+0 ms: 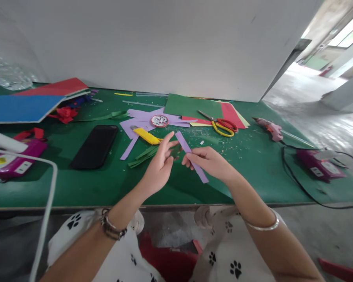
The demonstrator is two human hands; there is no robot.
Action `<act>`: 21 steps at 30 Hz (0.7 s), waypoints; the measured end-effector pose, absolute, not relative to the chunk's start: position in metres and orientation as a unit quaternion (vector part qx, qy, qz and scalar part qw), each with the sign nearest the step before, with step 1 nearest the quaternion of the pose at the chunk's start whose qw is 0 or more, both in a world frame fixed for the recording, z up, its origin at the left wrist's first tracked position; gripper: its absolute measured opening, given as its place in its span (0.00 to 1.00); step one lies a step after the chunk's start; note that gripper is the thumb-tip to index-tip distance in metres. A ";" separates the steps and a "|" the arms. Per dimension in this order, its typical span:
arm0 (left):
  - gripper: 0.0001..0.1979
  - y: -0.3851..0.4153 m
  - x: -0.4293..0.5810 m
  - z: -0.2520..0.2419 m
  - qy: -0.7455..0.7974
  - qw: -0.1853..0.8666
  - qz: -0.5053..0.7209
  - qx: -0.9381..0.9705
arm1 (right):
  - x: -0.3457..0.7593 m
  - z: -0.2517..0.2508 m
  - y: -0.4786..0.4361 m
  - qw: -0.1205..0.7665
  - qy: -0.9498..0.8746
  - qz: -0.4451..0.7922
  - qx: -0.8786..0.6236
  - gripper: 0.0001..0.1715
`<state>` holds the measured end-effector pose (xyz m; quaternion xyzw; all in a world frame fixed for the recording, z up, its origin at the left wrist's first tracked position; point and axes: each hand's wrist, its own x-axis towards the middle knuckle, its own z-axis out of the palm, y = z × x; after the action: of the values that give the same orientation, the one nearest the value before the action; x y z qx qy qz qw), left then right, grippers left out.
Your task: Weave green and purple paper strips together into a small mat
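My right hand [210, 161] is closed in a pinch on a purple paper strip [184, 143], which runs diagonally from above the fingers down past the palm. My left hand [161, 162] is just left of it, fingers partly spread, its fingertips touching a small dark green paper piece [175, 150] beside the strip. Both hands hover over the green table cover [106, 184]. Green paper strips [142, 154] lie just left of my left hand.
A black phone [94, 146], a yellow cutter [147, 135], purple paper with a round tin [159, 120], red-and-yellow scissors [222, 125], a pink glue gun [269, 128], coloured sheets [23, 105], a red paper flower [65, 114] and a black cable [300, 184] lie on the table.
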<state>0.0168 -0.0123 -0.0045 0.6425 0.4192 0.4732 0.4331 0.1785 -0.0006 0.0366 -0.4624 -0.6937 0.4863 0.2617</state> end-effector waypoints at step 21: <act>0.28 -0.010 0.008 -0.013 0.551 0.292 0.289 0.726 | 0.187 0.033 0.012 0.068 -0.787 0.450 -0.416 0.16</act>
<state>0.0081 -0.0095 -0.0128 0.7264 0.5510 0.2893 0.2916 0.1874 0.0120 0.0331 -0.4160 -0.7871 0.4503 0.0681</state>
